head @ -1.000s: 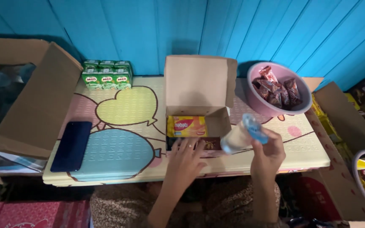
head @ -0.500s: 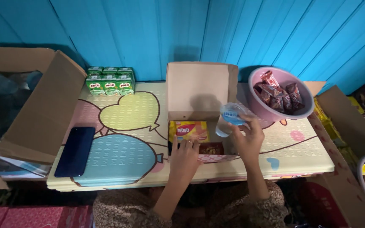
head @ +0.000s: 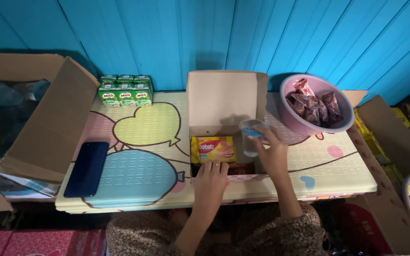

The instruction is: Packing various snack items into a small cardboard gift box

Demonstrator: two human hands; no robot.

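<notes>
Lowered since half a second ago: clear plastic water cup (head: 251,137) with a blue seal, now down inside the open cardboard box (head: 224,102), at its right end, just beside the yellow wafer packet (head: 213,149) lying flat in the same box. Right hand (head: 272,154) curled around the cup's right side, fingers closed on it, cup upright. Left hand (head: 210,179) resting flat on the box's near edge, fingers spread and holding nothing, fingertips touching the lower edge of the wafer packet. Box lid standing up at the back, against the blue plank wall (head: 205,33). Right of the box, nearly touching, pink bowl (head: 294,116) filled with brown-wrapped snack packets (head: 315,102). Left of the box and further back, six green drink cartons (head: 125,90) in a wrapped block. Well left of the box, dark phone (head: 87,169) lying flat on the counter (head: 143,161), which wears a pastel mat with speech-bubble shapes. Beyond the counter's left edge, large open carton (head: 48,123) with its flap leaning over; right of the box past the bowl, another carton (head: 390,137) with yellow packets inside.
</notes>
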